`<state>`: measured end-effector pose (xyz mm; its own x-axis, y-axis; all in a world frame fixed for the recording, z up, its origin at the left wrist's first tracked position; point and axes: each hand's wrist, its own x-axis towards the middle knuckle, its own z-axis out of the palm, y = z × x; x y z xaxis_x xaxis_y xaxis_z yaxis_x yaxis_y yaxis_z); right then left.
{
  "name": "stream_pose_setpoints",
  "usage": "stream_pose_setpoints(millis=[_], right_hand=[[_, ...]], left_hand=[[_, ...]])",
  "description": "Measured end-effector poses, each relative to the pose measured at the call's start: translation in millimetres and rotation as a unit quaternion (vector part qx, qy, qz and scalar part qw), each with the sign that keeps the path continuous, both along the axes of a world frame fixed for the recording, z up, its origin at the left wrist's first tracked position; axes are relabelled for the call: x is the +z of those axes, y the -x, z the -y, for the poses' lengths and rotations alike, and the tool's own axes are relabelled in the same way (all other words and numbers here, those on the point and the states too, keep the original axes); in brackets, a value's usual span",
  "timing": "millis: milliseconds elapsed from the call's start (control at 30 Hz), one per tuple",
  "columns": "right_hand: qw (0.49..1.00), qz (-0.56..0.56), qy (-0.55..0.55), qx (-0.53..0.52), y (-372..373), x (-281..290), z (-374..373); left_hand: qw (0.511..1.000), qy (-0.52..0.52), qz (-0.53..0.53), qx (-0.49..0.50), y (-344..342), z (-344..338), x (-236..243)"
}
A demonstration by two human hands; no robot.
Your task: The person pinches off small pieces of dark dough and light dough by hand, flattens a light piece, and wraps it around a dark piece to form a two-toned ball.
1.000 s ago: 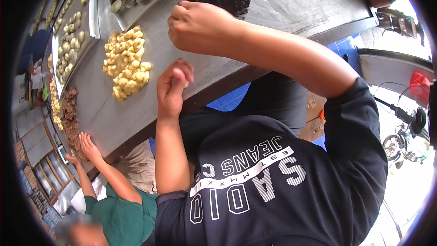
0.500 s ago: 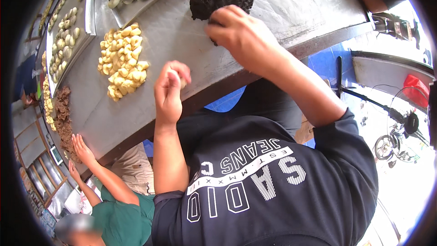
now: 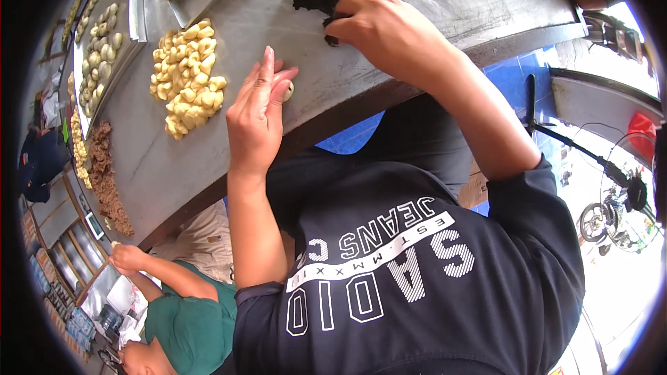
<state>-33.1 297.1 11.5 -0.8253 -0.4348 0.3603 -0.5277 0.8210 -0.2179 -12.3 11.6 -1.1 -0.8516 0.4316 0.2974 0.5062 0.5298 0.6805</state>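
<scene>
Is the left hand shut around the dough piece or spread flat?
Spread. The left hand has straight fingers together, the pale dough piece under their tips on the metal table.

The left hand (image 3: 258,107) is raised on a bare forearm that goes up almost straight from the dark sleeve. Its fingers are stretched and close together, pointing up and a little to the right, and the thumb side faces the right hand. The right hand (image 3: 379,31) reaches further forward — its forearm crosses from the lower right, bare to the elbow. Its fingers are curled down and pinched together at the tips.
</scene>
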Motion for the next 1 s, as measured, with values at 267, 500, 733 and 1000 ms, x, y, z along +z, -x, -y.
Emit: stream_pose_setpoints(millis=[267, 500, 733, 1000], right_hand=[[0.986, 0.074, 0.147, -0.021, -26.6, 0.0, -8.7], [0.991, 0.015, 0.1, -0.084, -22.1, -6.0, 6.0], [1.0, -0.019, 0.014, -0.012, -15.4, -5.2, 3.4], [0.997, -0.044, 0.07, 0.002, -19.2, -5.6, -5.8]], left_hand=[[0.965, -0.145, 0.219, -0.027, -0.8, 22.3, -0.5], [0.991, -0.077, 0.101, 0.036, -20.7, 16.8, -9.8], [0.996, 0.056, 0.065, 0.037, -33.5, -0.6, 0.7], [0.991, 0.124, -0.032, -0.027, -16.9, 21.6, 11.9]])
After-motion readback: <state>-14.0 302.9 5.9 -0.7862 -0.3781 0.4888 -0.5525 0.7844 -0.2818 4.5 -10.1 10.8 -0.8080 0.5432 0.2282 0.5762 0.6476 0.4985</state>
